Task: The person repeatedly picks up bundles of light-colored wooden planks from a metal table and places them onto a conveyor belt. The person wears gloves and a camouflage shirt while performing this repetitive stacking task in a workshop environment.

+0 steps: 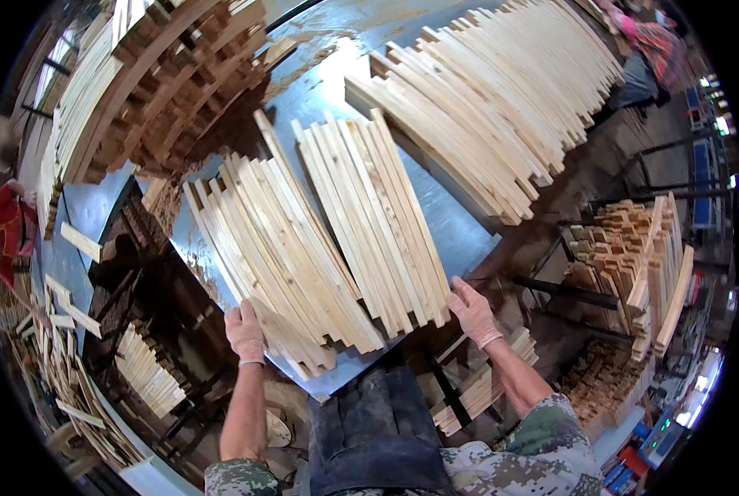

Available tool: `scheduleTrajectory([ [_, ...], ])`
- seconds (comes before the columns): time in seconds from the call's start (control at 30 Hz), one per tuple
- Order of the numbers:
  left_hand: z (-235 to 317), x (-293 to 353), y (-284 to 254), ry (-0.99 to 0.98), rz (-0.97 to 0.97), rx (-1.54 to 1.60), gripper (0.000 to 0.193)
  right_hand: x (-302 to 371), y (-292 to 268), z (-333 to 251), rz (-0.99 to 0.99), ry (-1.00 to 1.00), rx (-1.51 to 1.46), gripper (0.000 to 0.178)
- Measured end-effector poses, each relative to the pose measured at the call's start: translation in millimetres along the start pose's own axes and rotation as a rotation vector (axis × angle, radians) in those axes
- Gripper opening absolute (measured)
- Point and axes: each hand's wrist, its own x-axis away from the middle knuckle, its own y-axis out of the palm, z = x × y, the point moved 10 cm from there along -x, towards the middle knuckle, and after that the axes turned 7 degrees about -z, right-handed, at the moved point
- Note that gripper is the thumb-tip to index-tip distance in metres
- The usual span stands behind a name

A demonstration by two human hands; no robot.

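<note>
Two side-by-side groups of pale wooden strips lie in front of me on a blue metal table [455,231]. At the near left corner, my gloved left hand [245,332] has its bent fingers closed against the outermost wooden strip [291,337] of the left group [278,248]. My gloved right hand [473,312] is beside the near end of the right group [369,219], fingers stretched out and touching its outer edge. The strips' near ends are uneven, and a narrow gap divides the two groups.
A long row of wooden strips [502,99] lies at the far right of the table. Tall stacked wood [171,91] stands at the far left. More stacked pieces [626,264] sit on a rack at right. People work at the left edge [14,223] and far right [655,50].
</note>
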Motion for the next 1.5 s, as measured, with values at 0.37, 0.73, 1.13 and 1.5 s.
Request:
scheduleTrajectory([
  [0.37, -16.5, -45.4, 21.2, 0.004, -0.018, 0.111, 0.071, -181.8, 74.8, -110.2, -0.033, -0.274, -0.172, 0.07],
  [0.73, -21.8, -19.8, 36.5, -0.333, -0.588, 1.024, 0.061, -128.8, 120.5, -86.1, -0.39, 0.22, -0.451, 0.059],
  [1.13, -62.3, 112.0, -63.3, -0.294, -0.566, 1.2, 0.062, 13.0, 154.2, -56.9, -0.483, 0.357, -0.4, 0.045],
  [1.5, -251.6, 330.2, -290.9, -0.18, -0.086, 1.292, 0.06, 200.0, 346.8, -163.5, -0.77, 0.029, -0.156, 0.013],
])
